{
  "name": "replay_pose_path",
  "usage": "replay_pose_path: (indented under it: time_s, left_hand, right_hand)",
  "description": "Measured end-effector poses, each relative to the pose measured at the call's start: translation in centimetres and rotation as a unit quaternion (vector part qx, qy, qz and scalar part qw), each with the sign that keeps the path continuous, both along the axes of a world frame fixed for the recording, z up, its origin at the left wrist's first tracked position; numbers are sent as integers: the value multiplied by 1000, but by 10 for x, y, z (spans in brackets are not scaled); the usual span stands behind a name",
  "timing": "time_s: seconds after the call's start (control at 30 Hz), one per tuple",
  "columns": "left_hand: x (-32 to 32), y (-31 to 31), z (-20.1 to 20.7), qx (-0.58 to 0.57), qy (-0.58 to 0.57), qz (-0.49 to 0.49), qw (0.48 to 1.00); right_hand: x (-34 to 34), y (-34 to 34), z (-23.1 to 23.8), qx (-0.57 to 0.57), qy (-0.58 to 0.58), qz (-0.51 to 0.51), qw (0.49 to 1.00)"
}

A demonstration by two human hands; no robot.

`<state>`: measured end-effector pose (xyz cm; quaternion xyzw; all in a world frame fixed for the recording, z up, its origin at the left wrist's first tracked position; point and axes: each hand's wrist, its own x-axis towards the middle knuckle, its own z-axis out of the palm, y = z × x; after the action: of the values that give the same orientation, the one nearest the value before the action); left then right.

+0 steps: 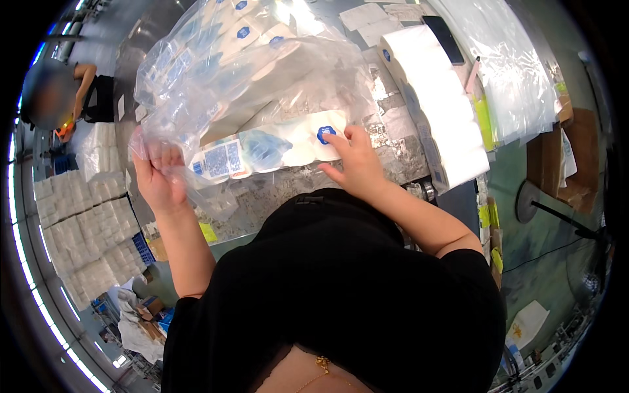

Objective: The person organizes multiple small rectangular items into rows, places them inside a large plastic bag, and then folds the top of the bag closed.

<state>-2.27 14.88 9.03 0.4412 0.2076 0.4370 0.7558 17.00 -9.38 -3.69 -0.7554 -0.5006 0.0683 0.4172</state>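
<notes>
A large clear plastic bag (275, 65) lies over the table, with several white-and-blue tissue packs inside it. My left hand (160, 173) has its fingers closed on the bag's edge at the left, seen partly through the film. Along the near side of the bag lies a row of tissue packs (265, 149), white with blue print. At its right end my right hand (362, 165) rests with fingers apart, the fingertips touching the pack near a round blue mark. Film covers the left part of this row.
To the right stands a long row of white tissue packs (436, 108). Beyond it are a dark phone (444, 39) and a pile of clear plastic bags (501, 65). A cardboard box (580, 164) is at far right. Wrapped stacks (88, 226) and another person (82, 92) are on the left.
</notes>
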Motion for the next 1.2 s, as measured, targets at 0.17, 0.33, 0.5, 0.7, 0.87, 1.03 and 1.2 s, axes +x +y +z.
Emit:
replay_pose_path:
  time_s: [0.17,0.33,0.5,0.7,0.87,1.03,1.2]
  left_hand:
    - [1,-21,-8,-30,63,-67,995]
    - [1,-48,-40,29,365,-157,917]
    - [5,-36,-78,26,422,-103,900]
    - [17,-9,-100,-24,414,-73,907]
    - [21,-1,-101,-24,444,-82,892]
    - [24,-4,-97,-23,448,-71,891]
    - [21,0,-102,-42,441,-70,894]
  right_hand:
    - [38,45,-13,11,-24,-20,999]
    - [90,65,24,-20,21,-26,999]
    - [232,32,19,-15,139,-206,968]
    - [366,0,-59,-266,-60,-317,908]
    - [366,21,-56,-399,-27,-315,861]
    - [361,29,-54,-399,-41,-341,850]
    - [362,28,-62,-390,-37,-349,851]
